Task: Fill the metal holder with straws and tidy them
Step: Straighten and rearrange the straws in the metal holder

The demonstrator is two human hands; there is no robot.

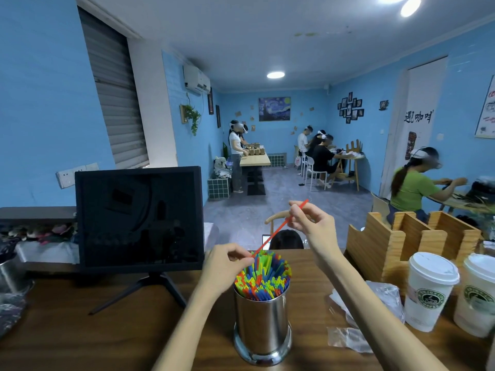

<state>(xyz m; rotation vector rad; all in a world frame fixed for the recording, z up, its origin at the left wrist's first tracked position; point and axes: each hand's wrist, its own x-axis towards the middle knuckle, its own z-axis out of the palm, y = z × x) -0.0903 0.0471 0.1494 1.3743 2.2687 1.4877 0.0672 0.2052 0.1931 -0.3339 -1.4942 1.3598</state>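
Note:
A shiny metal holder (262, 324) stands on the wooden counter, packed with several upright straws (263, 277) in blue, green, yellow and orange. A single red straw (278, 229) slants from the holder's top left rim up to the right. My right hand (313, 223) pinches its upper end above the holder. My left hand (227, 263) pinches its lower end right at the tops of the packed straws.
A dark monitor on a tripod (139, 220) stands left of the holder. Crumpled clear wrappers (375, 311), two lidded paper cups (428, 290) and a wooden organiser (407, 245) fill the right side. A metal container (10, 274) sits at far left.

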